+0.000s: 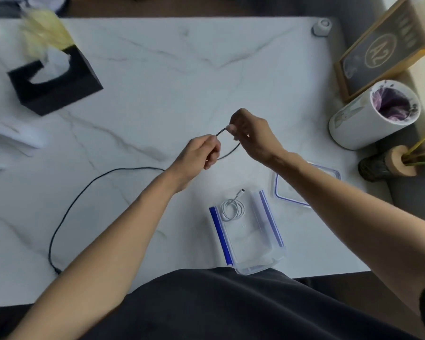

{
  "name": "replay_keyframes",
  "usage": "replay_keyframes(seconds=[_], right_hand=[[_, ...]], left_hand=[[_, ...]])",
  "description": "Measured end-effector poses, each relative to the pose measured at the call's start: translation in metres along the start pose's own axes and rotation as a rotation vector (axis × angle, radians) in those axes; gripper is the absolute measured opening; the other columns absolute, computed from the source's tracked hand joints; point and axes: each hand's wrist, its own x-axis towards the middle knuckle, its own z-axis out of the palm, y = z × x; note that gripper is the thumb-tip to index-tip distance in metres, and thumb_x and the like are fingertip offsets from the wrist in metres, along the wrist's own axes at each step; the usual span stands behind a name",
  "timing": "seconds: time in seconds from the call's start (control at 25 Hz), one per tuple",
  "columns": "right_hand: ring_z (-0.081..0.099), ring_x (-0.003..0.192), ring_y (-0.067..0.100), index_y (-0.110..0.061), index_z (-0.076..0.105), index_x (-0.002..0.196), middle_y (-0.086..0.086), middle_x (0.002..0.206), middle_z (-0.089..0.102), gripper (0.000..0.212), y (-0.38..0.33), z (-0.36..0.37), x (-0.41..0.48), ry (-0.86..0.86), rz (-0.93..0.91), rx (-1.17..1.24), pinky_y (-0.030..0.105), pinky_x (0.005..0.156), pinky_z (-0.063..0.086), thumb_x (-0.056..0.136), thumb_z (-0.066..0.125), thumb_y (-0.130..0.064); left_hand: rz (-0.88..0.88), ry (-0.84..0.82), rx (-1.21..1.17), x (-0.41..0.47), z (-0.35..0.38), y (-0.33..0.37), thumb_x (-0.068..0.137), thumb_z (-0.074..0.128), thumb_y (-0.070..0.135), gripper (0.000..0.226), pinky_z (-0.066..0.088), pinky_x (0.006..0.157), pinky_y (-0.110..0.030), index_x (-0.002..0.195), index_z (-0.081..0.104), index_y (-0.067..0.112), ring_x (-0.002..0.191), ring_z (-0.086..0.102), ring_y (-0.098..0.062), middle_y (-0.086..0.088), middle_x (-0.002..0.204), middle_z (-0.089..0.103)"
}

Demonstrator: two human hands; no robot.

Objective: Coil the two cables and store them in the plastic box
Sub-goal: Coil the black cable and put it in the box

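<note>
A black cable [69, 209] trails across the marble table [157, 82] from its plug near the front left edge up to my hands. My left hand [199, 153] pinches the cable, and my right hand [253, 136] pinches it a little further along, so a small loop hangs between them above the table. A coiled white cable [233, 207] lies inside the clear plastic box [255, 263] with blue clips, which stands near the table's front edge below my hands. The box's lid [284, 192] lies to its right, partly hidden by my right forearm.
A black tissue box [59, 94] stands at the back left. At the right edge are a white bin [353, 123] with a purple liner, a framed sign [378, 50] and a wooden holder [388, 163]. A small white object [321, 27] sits at the far edge.
</note>
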Motion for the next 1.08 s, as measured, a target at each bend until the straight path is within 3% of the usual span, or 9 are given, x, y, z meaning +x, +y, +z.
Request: replay_keyframes(seconds=[0.12, 0.28, 0.36, 0.48, 0.56, 0.72, 0.84, 0.96, 1.08], right_hand=[[0.063, 0.063, 0.016, -0.014, 0.057, 0.085, 0.012, 0.074, 0.065, 0.023, -0.035, 0.002, 0.003, 0.020, 0.040, 0.206, 0.031, 0.065, 0.051, 0.098, 0.060, -0.032], [0.058, 0.059, 0.018, -0.004, 0.061, 0.078, 0.007, 0.066, 0.060, 0.039, -0.069, 0.027, -0.002, 0.009, 0.099, 0.379, 0.033, 0.063, 0.051, 0.101, 0.054, -0.034], [0.056, 0.057, 0.019, -0.006, 0.058, 0.074, 0.007, 0.063, 0.057, 0.043, -0.086, 0.048, -0.011, -0.020, 0.135, 0.426, 0.030, 0.060, 0.049, 0.104, 0.047, -0.036], [0.054, 0.052, 0.019, -0.011, 0.054, 0.071, 0.009, 0.059, 0.056, 0.047, -0.112, 0.077, -0.026, -0.101, 0.163, 0.443, 0.024, 0.054, 0.044, 0.107, 0.038, -0.037], [0.056, 0.053, 0.017, -0.013, 0.055, 0.073, 0.008, 0.058, 0.058, 0.045, -0.125, 0.090, -0.038, -0.199, 0.116, 0.318, 0.027, 0.058, 0.046, 0.106, 0.038, -0.038], [0.055, 0.054, 0.011, -0.015, 0.054, 0.085, 0.000, 0.063, 0.054, 0.020, -0.159, 0.092, -0.051, -0.396, -0.032, 0.041, 0.029, 0.061, 0.057, 0.101, 0.050, -0.027], [0.046, 0.051, 0.008, -0.018, 0.050, 0.085, -0.008, 0.058, 0.047, 0.014, -0.193, 0.077, -0.045, -0.379, -0.246, -0.171, 0.018, 0.056, 0.037, 0.099, 0.051, -0.019], [0.045, 0.057, 0.015, -0.012, 0.061, 0.087, -0.005, 0.065, 0.056, 0.015, -0.218, 0.051, -0.031, -0.252, -0.352, -0.247, 0.023, 0.060, 0.035, 0.099, 0.055, -0.020], [0.056, 0.068, 0.017, -0.007, 0.070, 0.089, 0.003, 0.076, 0.067, 0.019, -0.231, 0.025, -0.016, -0.124, -0.380, -0.181, 0.024, 0.065, 0.042, 0.097, 0.063, -0.023]], left_hand=[[0.073, -0.069, -0.299, -0.035, -0.021, 0.032, 0.106, 0.034, 0.017, 0.030, 0.031, 0.054, -0.022, 0.093, 0.059, 0.006, 0.056, 0.036, -0.012, 0.004, 0.057, 0.043], [0.110, -0.135, -0.641, -0.069, -0.040, 0.055, 0.103, 0.035, 0.015, 0.031, 0.029, 0.056, -0.023, 0.109, 0.061, 0.000, 0.054, 0.037, -0.010, 0.004, 0.054, 0.041], [0.137, -0.131, -0.774, -0.084, -0.049, 0.061, 0.102, 0.035, 0.017, 0.031, 0.037, 0.058, -0.020, 0.113, 0.060, 0.002, 0.057, 0.044, -0.009, 0.006, 0.056, 0.046], [0.243, -0.042, -0.859, -0.098, -0.070, 0.066, 0.104, 0.034, 0.018, 0.031, 0.053, 0.083, -0.020, 0.113, 0.064, 0.012, 0.089, 0.069, -0.007, 0.008, 0.088, 0.074], [0.328, 0.041, -0.855, -0.103, -0.088, 0.067, 0.106, 0.032, 0.018, 0.032, 0.050, 0.098, -0.024, 0.118, 0.061, 0.011, 0.111, 0.066, -0.011, 0.001, 0.115, 0.072], [0.392, 0.294, -0.636, -0.104, -0.118, 0.061, 0.106, 0.034, 0.019, 0.036, 0.038, 0.109, -0.027, 0.135, 0.049, 0.003, 0.130, 0.050, -0.014, -0.010, 0.141, 0.053], [0.398, 0.407, -0.281, -0.107, -0.133, 0.059, 0.105, 0.039, 0.022, 0.037, 0.037, 0.110, -0.029, 0.134, 0.052, 0.003, 0.132, 0.049, -0.013, -0.008, 0.139, 0.055], [0.404, 0.417, 0.316, -0.118, -0.146, 0.061, 0.104, 0.037, 0.027, 0.033, 0.047, 0.101, -0.033, 0.115, 0.064, 0.012, 0.114, 0.062, -0.006, 0.003, 0.117, 0.071], [0.331, 0.257, 0.347, -0.137, -0.147, 0.077, 0.105, 0.035, 0.021, 0.032, 0.048, 0.080, -0.027, 0.101, 0.064, 0.007, 0.079, 0.068, -0.003, 0.000, 0.088, 0.077]])
